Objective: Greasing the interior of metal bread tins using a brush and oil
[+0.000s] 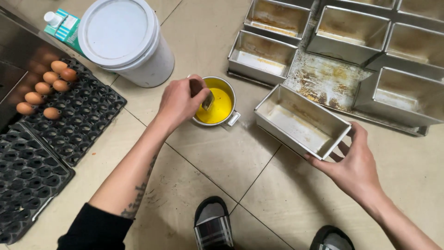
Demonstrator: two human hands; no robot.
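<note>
— Where's the rectangular silver metal loaf tin (301, 121)?

— On the tiled floor (217, 162), near corner tipped up in the right hand (354, 164), fingers closed on its end wall.

— And the other hand?

— The left hand (178, 102) has its grip closed on a small brush (206, 99), dipped in the small round metal pot of yellow liquid (217, 105) just beside the tin.

— How would the tin handle?

— Stiff and probably light, likely greasy inside. The rim and end walls look like the surest hold.
</note>
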